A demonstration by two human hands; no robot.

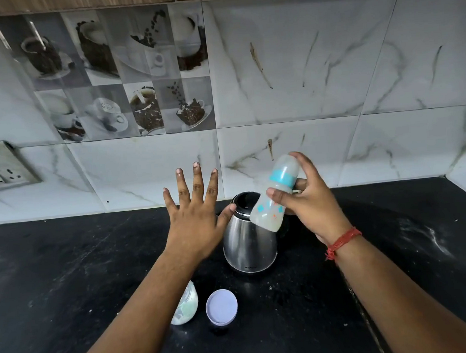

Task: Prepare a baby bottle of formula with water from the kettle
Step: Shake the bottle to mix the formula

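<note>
My right hand (311, 197) grips a baby bottle (273, 198) with a blue collar and clear cap, tilted with its top up and to the right, held above the kettle. The bottle holds cloudy white liquid. The steel kettle (246, 245) with a black rim stands on the black counter, its lid end facing me. My left hand (198, 216) hovers flat with fingers spread, just left of the kettle, its thumb near the kettle's rim. It holds nothing.
A formula container (188, 307), partly hidden under my left forearm, sits beside a round pale lid (221, 306) near the front of the counter (66, 275). A wall socket plate (0, 168) is at the left. White powder smears mark the counter at the right.
</note>
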